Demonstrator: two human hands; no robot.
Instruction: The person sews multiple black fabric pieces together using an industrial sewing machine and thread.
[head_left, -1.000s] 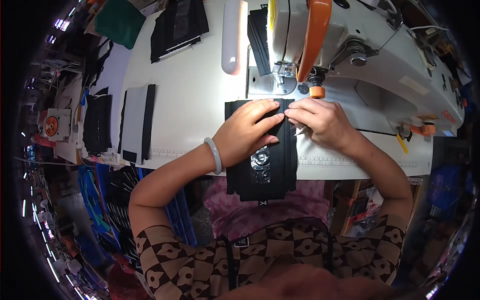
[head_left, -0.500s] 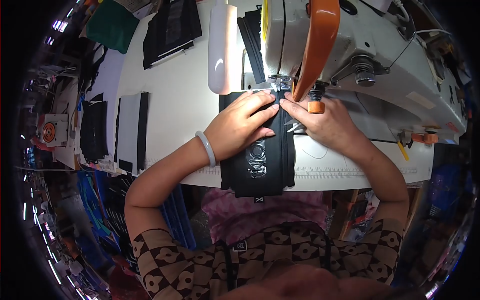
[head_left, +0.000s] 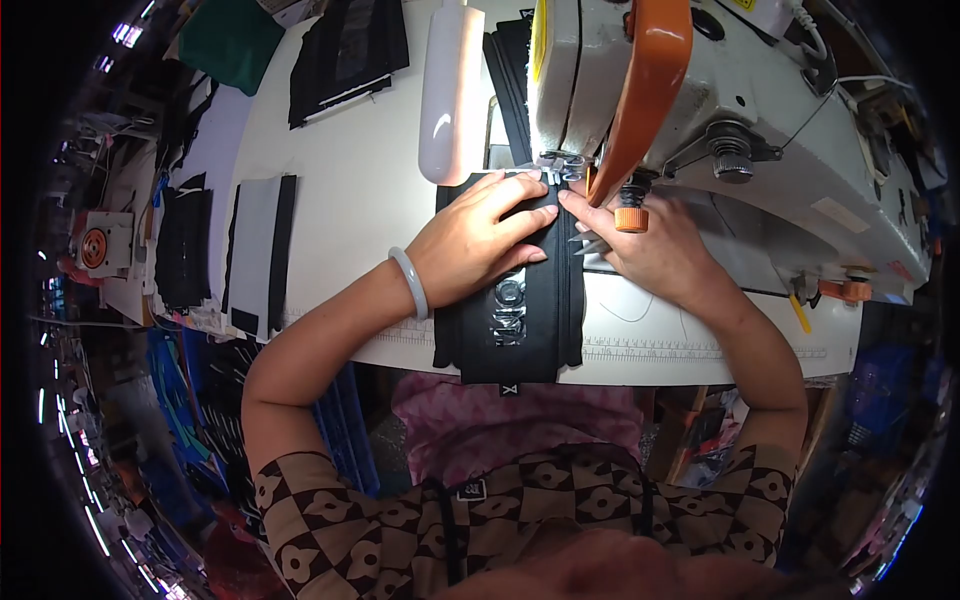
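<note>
We counted one black fabric panel, long and rectangular, with a single band of shiny silver lettering along it. It lay flat on the white table, its far end at the presser foot and its near end hanging over the table's edge.

Two hands were on it. The left hand lay flat and open, fingers spread, pressing the cloth down; it closed on nothing. The right hand pressed its fingertips on the panel's right edge, and two pointed metal tips stuck out beneath it (we could not tell whether it clasped them). One smooth pale-grey bangle circled the left wrist.

Beyond them stood one white sewing machine with a curved glossy orange guard and a ribbed orange knob. One rounded white lamp tube lay to its left. Farther left we counted three lots of cut cloth: a black panel, a grey piece with black edges and a black stack.
</note>
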